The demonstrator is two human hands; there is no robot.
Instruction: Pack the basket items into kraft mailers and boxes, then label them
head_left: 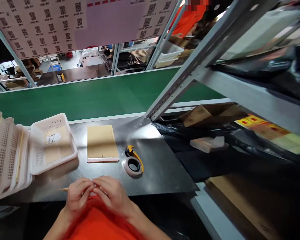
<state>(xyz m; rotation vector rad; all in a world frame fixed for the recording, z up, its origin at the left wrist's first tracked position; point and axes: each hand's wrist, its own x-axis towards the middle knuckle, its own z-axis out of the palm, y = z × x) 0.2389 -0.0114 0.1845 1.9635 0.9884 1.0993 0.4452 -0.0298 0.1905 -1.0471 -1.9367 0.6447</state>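
At the front edge of the metal table, my left hand [77,194] and my right hand [113,192] meet, fingertips pinched together. What they hold between them is hidden by the fingers. A thin, tan, pointed thing [64,189] sticks out to the left beside my left hand; I cannot make out its kind. Just beyond my hands lies a flat tan envelope [101,141] with a whitish strip along its near edge. Right of it rests a yellow tape dispenser [137,156] with a roll of tape [133,166].
A white plastic basket [73,151] holding a labelled tan envelope [55,146] stands at the left, beside several stacked baskets [5,160]. Behind the table [162,170] runs a green conveyor belt [102,95]. A metal rack post [175,85] rises at the right. A co-worker's orange clothing [190,18] shows beyond.
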